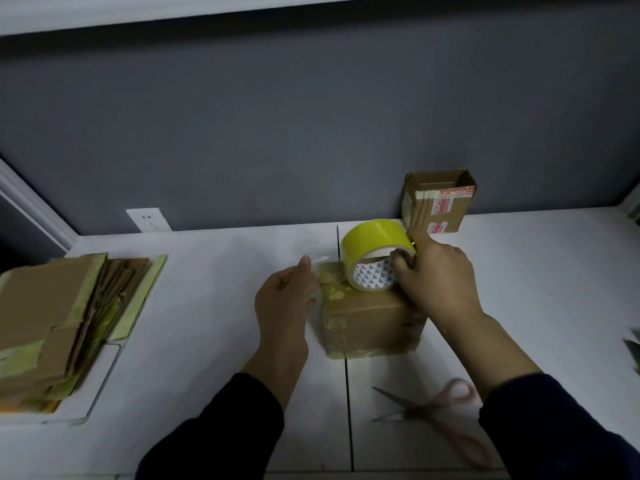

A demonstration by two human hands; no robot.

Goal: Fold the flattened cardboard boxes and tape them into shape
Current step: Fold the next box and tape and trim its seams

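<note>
A folded brown cardboard box [370, 320] stands on the white table [207, 341] in the middle. A yellow tape roll [372, 251] rests upright on the box's top. My right hand [436, 275] grips the roll from the right, fingers in its core. My left hand [282, 303] is at the box's left edge and pinches the clear loose end of the tape [317, 263], pulled out from the roll. A stack of flattened cardboard boxes [59, 317] lies at the left.
Pink-handled scissors [433, 414] lie open on the table at the front right. An assembled open box [438, 202] stands against the grey wall behind the tape roll. A wall socket [149, 220] sits at the table's back left.
</note>
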